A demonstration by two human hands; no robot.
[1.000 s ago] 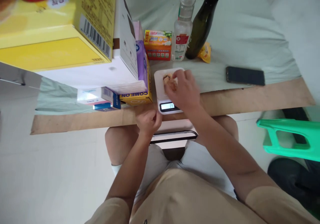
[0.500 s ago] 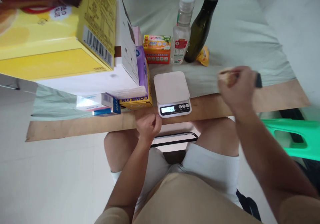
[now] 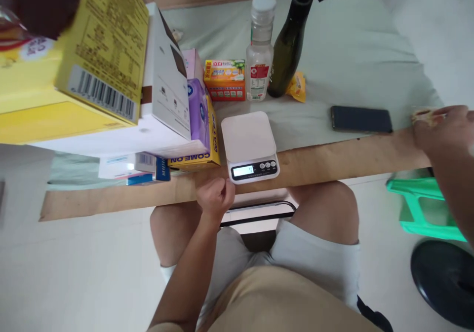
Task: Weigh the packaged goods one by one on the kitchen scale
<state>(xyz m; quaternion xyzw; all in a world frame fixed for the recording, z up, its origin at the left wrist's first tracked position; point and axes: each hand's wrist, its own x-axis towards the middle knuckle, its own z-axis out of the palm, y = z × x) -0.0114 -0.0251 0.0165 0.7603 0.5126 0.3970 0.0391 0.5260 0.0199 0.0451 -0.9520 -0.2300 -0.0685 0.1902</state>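
A white digital kitchen scale (image 3: 249,137) lies near the front edge of the table, its bare platform facing up and its display lit. The digits are too small to read surely. Just below its left front corner, my left hand (image 3: 216,195) rests as a closed fist on the wooden edge, with nothing visible in it. Far to the right, my right hand (image 3: 446,130) grips a small cream-and-red packet (image 3: 424,117) low over the table's right front; whether the packet touches the cloth I cannot tell. A dark phone (image 3: 361,119) lies between the scale and that hand.
Stacked boxes, including a big yellow one (image 3: 105,60), crowd the left. Behind the scale stand an orange box (image 3: 224,79), a clear bottle (image 3: 259,51) and a dark pump bottle (image 3: 291,41), beside a yellow wrapper (image 3: 296,86). A green stool (image 3: 416,206) stands at the lower right.
My right hand has moved right with the packet, past the phone, which now shows fully. My left fist has stayed by the scale. The view has shifted slightly.
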